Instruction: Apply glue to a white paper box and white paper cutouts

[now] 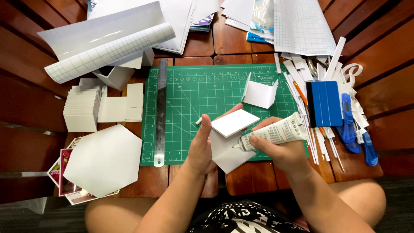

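Head view, seated at wooden worktop (258, 181), green cutting mat (194, 99) centre frame

Left hand (200, 144) closed on white foam-board assembly (230, 138): thumb up along left edge, fingers behind, mostly hidden. Two square panels meeting at an angle, upper one tilted toward cam, lower one hanging below toward bottom of frame. Held just above near edge of mat, bottom centre

Right hand (280, 149) wrapped round white glue tube (276, 131), index finger along underside. Tube lying approx horizontal, cap end toward upper right, nozzle pointing left and touching assembly at the joint betw. panels

Technique notes (judgement): keep nozzle tip in the seam, squeeze lightly, draw a thin even bead along the joint rather than blobs; hold panels steady w/ left thumb so the angle does not shift; avoid excess, which would squeeze out onto white faces

Position: assembly sits betw. both hands, gripped by left, right touching it only via nozzle

Surroundings:
- steel ruler (161, 112) vertical along left side of mat
- small folded white piece (260, 92) on mat, above the hands
- white hexagon panel (103, 159) lower left
- stack of white squares (82, 110) left of frame
- blue squeegee (324, 103) right of mat, on paper strips
- blue utility knives (355, 131) far right
- rolled gridded sheet (108, 47) upper left
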